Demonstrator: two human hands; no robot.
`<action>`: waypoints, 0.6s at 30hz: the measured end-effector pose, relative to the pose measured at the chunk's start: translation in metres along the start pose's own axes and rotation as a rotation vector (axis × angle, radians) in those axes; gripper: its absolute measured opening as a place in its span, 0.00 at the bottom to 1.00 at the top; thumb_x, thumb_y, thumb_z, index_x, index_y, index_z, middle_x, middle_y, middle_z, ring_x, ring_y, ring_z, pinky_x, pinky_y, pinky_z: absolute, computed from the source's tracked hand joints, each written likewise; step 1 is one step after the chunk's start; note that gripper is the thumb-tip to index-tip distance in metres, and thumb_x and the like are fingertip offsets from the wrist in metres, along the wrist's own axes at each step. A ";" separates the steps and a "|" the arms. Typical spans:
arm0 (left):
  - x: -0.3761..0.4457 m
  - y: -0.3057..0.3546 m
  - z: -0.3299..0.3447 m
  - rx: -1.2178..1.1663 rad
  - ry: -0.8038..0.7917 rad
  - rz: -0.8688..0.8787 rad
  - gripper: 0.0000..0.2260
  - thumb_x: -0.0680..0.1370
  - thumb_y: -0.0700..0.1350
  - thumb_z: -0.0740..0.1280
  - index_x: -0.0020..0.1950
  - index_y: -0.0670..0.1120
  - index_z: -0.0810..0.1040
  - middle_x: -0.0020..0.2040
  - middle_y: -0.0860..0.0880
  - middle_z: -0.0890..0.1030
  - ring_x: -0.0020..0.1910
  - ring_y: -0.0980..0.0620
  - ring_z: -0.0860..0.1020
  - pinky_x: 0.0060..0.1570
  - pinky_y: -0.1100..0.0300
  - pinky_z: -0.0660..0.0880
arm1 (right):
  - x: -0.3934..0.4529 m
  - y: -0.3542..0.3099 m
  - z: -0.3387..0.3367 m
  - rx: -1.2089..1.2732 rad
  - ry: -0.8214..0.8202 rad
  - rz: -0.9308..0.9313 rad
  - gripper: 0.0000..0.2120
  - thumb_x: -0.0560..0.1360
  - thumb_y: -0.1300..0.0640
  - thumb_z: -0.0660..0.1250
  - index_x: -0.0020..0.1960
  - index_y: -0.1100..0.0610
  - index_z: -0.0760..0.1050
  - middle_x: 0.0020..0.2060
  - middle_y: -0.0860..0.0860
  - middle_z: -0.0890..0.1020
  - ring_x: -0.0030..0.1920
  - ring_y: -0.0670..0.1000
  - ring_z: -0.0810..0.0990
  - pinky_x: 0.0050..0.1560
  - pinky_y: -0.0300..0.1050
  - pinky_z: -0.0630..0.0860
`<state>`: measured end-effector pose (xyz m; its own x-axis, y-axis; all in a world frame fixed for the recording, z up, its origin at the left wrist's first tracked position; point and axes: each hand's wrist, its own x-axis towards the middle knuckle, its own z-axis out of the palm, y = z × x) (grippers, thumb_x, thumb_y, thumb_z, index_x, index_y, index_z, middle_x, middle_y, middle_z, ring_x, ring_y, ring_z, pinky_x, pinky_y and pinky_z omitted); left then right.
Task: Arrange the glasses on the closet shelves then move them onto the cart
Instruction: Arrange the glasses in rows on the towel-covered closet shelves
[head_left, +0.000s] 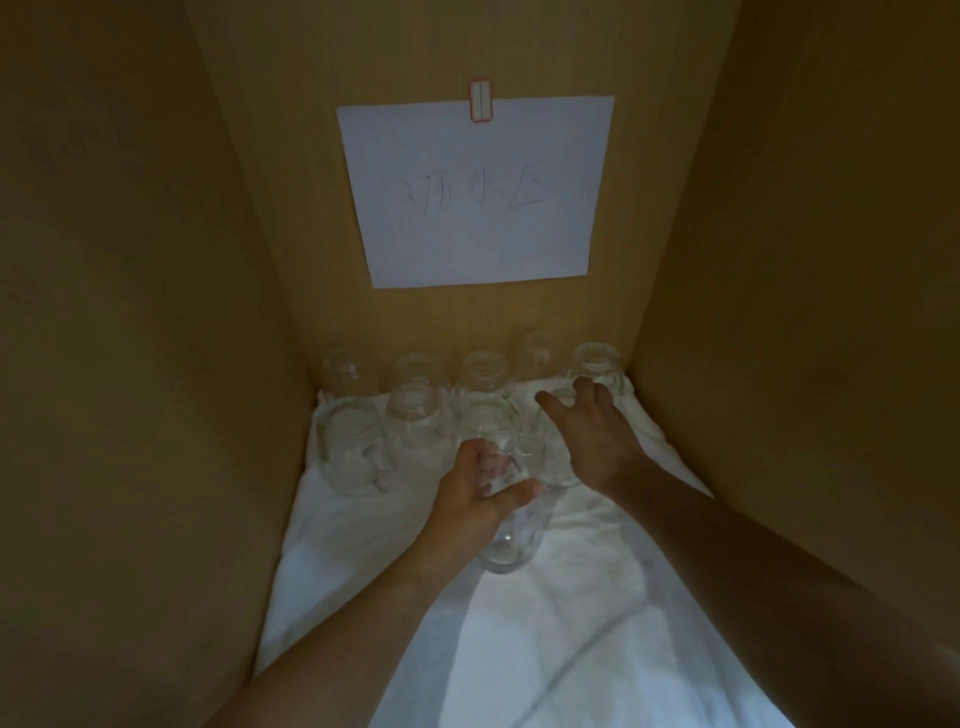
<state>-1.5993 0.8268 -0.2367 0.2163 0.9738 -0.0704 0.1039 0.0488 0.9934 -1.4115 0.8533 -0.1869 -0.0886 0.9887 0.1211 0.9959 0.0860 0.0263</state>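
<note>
Several clear glasses (480, 376), upturned, in rows on a white cloth (571, 623) at the back of a wooden closet shelf (130, 364). Left hand (480, 493) grips one glass (511, 525) near the front. Right hand (587, 436), fingers spread, reaches among the rear-right glasses. Handwritten paper sign (475, 192) taped on the back wall.

Left hand (480, 491) grips a clear glass (511, 525) above the white cloth (571, 649); right hand (592, 441) reaches, fingers spread, among upturned glasses (415, 395).

The right hand (592, 441) hides part of a glass (558, 457) at its 9 o'clock; the sheet's (475, 189) writing is too faint to read.
</note>
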 end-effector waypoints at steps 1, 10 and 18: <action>0.001 0.000 0.001 0.011 -0.003 0.001 0.31 0.64 0.56 0.81 0.61 0.52 0.73 0.61 0.52 0.81 0.62 0.57 0.79 0.65 0.49 0.77 | 0.003 0.001 0.001 0.001 0.007 -0.014 0.41 0.72 0.72 0.63 0.80 0.49 0.57 0.71 0.65 0.62 0.68 0.64 0.66 0.62 0.51 0.74; 0.005 0.001 0.004 0.058 0.004 -0.008 0.36 0.60 0.61 0.80 0.62 0.51 0.72 0.59 0.54 0.81 0.60 0.61 0.79 0.64 0.56 0.76 | 0.015 0.003 0.015 -0.021 0.058 -0.043 0.41 0.72 0.71 0.65 0.79 0.50 0.56 0.74 0.64 0.57 0.71 0.65 0.63 0.67 0.55 0.70; 0.000 0.008 0.011 0.074 0.047 -0.015 0.36 0.57 0.64 0.78 0.59 0.54 0.72 0.59 0.51 0.81 0.61 0.56 0.79 0.63 0.52 0.78 | 0.003 0.017 0.021 0.112 0.029 -0.025 0.50 0.70 0.68 0.69 0.82 0.48 0.45 0.80 0.60 0.51 0.79 0.66 0.49 0.78 0.58 0.57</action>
<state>-1.5882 0.8244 -0.2293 0.1683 0.9825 -0.0794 0.1784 0.0489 0.9827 -1.3950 0.8600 -0.2069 -0.1123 0.9823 0.1501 0.9888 0.1255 -0.0813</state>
